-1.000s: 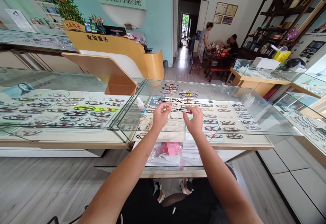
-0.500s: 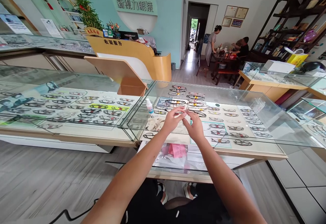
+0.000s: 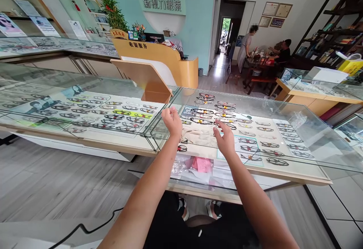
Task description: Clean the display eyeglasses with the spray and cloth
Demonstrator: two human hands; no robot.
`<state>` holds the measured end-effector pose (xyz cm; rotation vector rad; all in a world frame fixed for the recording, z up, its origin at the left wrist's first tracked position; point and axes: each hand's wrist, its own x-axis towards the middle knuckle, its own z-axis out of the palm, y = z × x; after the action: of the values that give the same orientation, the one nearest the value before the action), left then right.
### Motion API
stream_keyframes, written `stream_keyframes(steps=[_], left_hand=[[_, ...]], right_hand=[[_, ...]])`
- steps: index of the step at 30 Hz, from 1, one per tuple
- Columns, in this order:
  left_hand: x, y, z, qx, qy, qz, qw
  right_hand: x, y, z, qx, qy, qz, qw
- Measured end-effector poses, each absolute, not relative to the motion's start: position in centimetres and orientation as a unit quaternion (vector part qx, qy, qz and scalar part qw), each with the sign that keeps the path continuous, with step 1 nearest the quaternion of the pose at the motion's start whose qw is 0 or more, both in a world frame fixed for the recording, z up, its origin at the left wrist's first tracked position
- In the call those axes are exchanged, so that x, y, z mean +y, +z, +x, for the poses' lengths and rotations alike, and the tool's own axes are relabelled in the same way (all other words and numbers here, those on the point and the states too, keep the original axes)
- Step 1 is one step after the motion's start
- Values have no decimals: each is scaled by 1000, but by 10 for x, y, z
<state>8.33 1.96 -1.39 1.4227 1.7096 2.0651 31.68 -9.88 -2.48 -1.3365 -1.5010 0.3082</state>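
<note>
My left hand (image 3: 172, 122) is closed, fingers curled, at the spot where a small white spray bottle stood on the glass; the hand hides nearly all of it. My right hand (image 3: 225, 137) pinches what looks like a pair of thin, clear glasses (image 3: 219, 116) between thumb and fingers, above the counter; their outline is hard to see. Between and below the hands lies a crumpled beige cloth (image 3: 197, 137). A dark-framed pair of glasses (image 3: 182, 148) is beside the cloth, below my left hand.
Rows of eyeglass frames (image 3: 273, 152) fill the glass display counter (image 3: 306, 171). An open drawer holds pink paper (image 3: 202, 164) and plastic bags. A wooden board (image 3: 141, 76) tilts up behind the left case. Two people (image 3: 245, 47) are at a table in the back.
My hands have parted. The left has moved left, to the spray bottle, and closed there. The right keeps the clear glasses. The view has turned slightly left.
</note>
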Motion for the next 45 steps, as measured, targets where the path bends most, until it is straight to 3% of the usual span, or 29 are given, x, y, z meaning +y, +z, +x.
stream_keyframes(steps=[2,11,17,19,23,26,29,35,45], left_hand=[[25,-18,80,589,665,456,52],[45,-40,64,640,524,513,230],[32,-20,71,534,607,541,229],[23,-10,83,474,618,553,296],[-3,7,109,337,582,520,526],[-19,16,122,227,502,471,689],[-27,22,125,184,421,446,768],[-32,24,125,202,381,464,774],[-23,6,136,340,441,555,617]], right_hand=[[-100,-23,317,-622,134,-559,532],[-100,-20,319,-617,138,-548,548],[-101,-19,318,-606,144,-544,562],[-102,-18,317,-606,139,-546,561],[-103,-15,316,-629,139,-533,548],[-106,-10,316,-657,151,-510,534],[-109,-6,315,-682,169,-487,518],[-112,-3,314,-692,190,-475,510],[-115,1,311,-692,225,-470,499]])
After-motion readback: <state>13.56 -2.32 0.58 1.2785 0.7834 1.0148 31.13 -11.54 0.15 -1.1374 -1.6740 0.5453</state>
